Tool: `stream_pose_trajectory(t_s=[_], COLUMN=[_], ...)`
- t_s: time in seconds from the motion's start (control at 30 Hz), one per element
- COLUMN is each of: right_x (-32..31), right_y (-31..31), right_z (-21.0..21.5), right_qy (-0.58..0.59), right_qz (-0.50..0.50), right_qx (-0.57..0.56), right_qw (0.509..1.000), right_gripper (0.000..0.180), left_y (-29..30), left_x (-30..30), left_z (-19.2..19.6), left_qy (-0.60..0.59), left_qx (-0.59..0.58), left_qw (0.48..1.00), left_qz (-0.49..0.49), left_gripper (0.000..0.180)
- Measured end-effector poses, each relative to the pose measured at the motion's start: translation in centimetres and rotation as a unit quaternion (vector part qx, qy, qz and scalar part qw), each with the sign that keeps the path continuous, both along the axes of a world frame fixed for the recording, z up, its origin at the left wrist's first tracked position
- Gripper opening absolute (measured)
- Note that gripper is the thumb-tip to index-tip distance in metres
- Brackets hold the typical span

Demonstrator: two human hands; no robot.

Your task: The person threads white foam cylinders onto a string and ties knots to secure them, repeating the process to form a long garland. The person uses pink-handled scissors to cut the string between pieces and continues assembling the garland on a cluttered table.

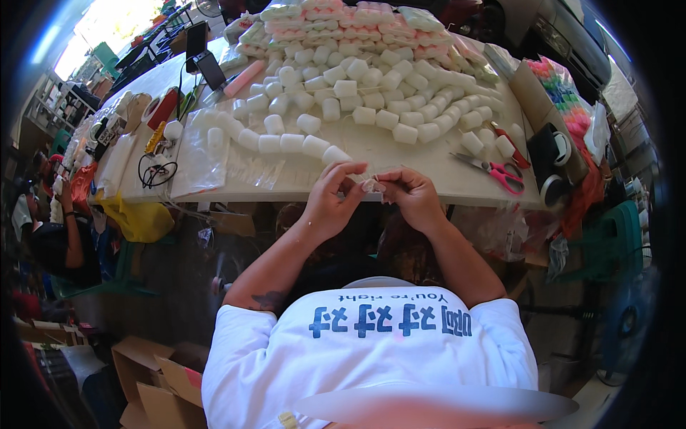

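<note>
Crumpled pale piece (372,186): held between both hands at the near edge of the tabletop (436,161).
Right hand (416,196): thumb and forefinger are clamped on the piece. Left hand (331,196): fingers curl up to its opposite side; whether they grip it or merely brush it cannot be told. The two-sided hold probably steadies so small and limp an item. Just beyond the left fingers ends a row of white cylinders (291,144), set end to end, presumably to keep them in order. A clear plastic bag (201,161) lies left of the fingers. Scissors (493,169) rest to the right, blades toward the fingers, apparently within easy reach. Stacked wrapped packs (357,30) stand farthest from the fingers, likely to reserve the near side for handling.
</note>
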State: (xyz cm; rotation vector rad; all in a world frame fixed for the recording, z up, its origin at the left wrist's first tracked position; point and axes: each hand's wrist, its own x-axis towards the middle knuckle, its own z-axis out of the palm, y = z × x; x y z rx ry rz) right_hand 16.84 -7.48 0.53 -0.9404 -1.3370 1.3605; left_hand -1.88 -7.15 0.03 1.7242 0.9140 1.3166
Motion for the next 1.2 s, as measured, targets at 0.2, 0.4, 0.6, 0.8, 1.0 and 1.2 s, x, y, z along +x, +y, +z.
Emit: stream_pose_trajectory(t_s=[0.2, 0.4, 0.6, 0.8, 1.0, 1.2], right_x=[-0.3, -0.6, -0.9, -0.2, 0.8, 0.1], right_y=[-0.4, -0.4, -0.8, -0.8, -0.6, -1.0], right_z=[0.6, 0.7, 0.9, 1.5, 1.4, 1.1], right_qy=[-0.007, -0.141, -0.2, -0.197, -0.294, -0.185], right_qz=[-0.01, -0.079, -0.124, -0.174, -0.133, -0.092], right_qx=[0.028, 0.183, 0.256, 0.292, 0.286, 0.133], right_qw=[1.0, 0.97, 0.938, 0.919, 0.902, 0.969], right_gripper=[0.02, 0.017, 0.011, 0.007, 0.007, 0.009], left_y=[0.5, 0.6, -0.2, 0.1, 1.0, 1.2], left_x=[1.1, 1.5, 2.3, 2.0, 1.2, 2.0], left_z=[1.2, 0.9, 0.1, -0.3, -0.1, -0.7], left_qy=[0.029, 0.067, -0.028, 0.062, 0.101, 0.08], left_qx=[0.051, 0.124, 0.059, 0.067, 0.079, 0.108], left_qw=[0.997, 0.985, 0.997, 0.994, 0.992, 0.989], left_qz=[0.049, 0.1, 0.047, -0.058, -0.015, 0.063], left_gripper=[0.009, 0.014, 0.007, 0.019, 0.021, 0.008])
